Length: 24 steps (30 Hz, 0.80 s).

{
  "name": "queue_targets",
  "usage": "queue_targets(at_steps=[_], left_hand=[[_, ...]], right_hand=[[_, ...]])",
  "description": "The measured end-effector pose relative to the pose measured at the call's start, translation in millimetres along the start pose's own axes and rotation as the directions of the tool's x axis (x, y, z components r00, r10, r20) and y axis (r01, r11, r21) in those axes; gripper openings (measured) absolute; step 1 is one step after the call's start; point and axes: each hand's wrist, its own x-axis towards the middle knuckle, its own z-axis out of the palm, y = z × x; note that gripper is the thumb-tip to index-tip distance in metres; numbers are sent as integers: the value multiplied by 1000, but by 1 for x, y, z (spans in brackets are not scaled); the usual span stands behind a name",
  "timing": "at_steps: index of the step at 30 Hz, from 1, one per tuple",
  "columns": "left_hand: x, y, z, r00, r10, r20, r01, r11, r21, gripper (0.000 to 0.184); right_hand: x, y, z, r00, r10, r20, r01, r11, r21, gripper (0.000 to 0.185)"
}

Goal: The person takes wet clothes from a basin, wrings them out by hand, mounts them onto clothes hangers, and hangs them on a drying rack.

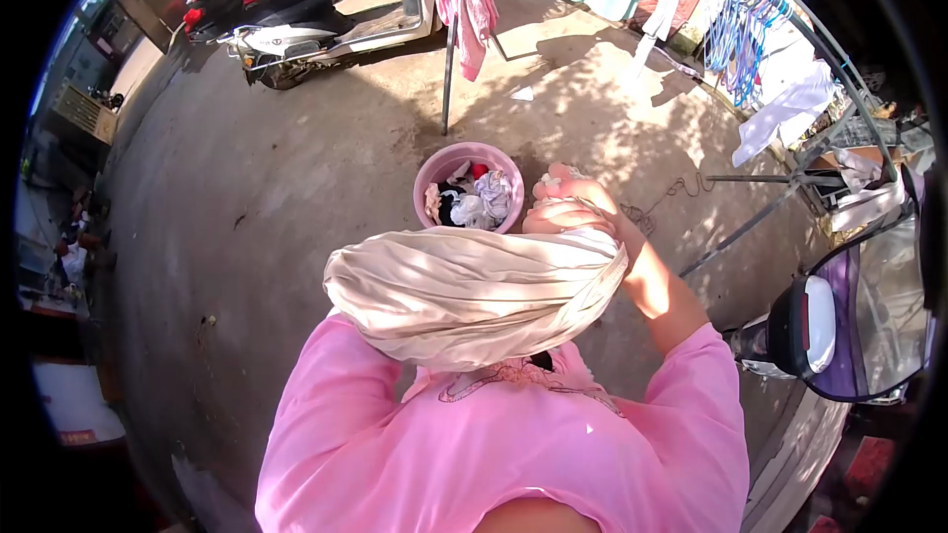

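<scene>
A long beige cloth (474, 286) is bunched across the front of my body and covers my left forearm. At its right end, my right hand (583, 205) is closed on the gathered fabric. Fingers crowd together there, and I cannot make out which of them belong to my left hand; its arm goes under the cloth. Just beyond the cloth, a pink tub (425, 178) on the ground holds white, black, red and peach-coloured clothes (481, 199).
A scooter (306, 35) stands at the upper left. A metal rack leg (449, 79) rises behind the tub, with a pink cloth (469, 10) hanging beside it. Hangers (746, 35) and more rack bars (741, 227) are at the right, near another vehicle (820, 326).
</scene>
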Motion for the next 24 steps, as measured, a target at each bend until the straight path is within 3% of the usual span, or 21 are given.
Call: queue_targets(at_steps=[2,3,4,6,8,10,11,14,16,19,21,24], left_hand=[[1,-10,15,994,97,59,-97,995,2,31],[0,-14,23,988,133,78,-133,991,-7,31],[1,-18,31,989,126,83,-125,992,-23,31],[2,-29,49,975,183,125,-185,983,6,28],[-5,-40,67,966,222,134,-226,974,15,27],[-10,-44,78,960,231,158,-227,973,-41,26],[-13,-47,82,959,259,117,-262,965,16,24],[-27,-54,99,940,207,271,-210,978,-19,26],[-38,-60,111,936,210,283,-205,978,-45,27],[-44,-66,121,921,243,304,-245,969,-35,30],[-47,-70,125,911,264,316,-277,961,-4,31],[-53,-74,132,900,285,331,-286,957,-48,31]], right_hand=[[16,-36,-40,999,15,41,5,898,-440,10],[12,-30,-17,968,-250,-33,144,653,-744,15],[7,-34,-12,966,-255,-42,144,665,-733,15],[2,-45,-11,891,-433,-138,7,317,-949,10],[6,-57,-27,866,-493,-87,59,274,-960,10],[5,-66,-37,890,-441,-115,-29,197,-980,21],[7,-67,-43,889,-439,-127,-34,214,-976,21],[13,-79,-65,855,-491,-169,-136,104,-985,26],[16,-87,-90,864,-471,-181,-116,165,-979,26],[19,-98,-104,866,-472,-163,-132,98,-986,20],[21,-98,-106,849,-503,-163,-159,52,-986,27],[20,-99,-103,835,-510,-206,-189,86,-978,28]])
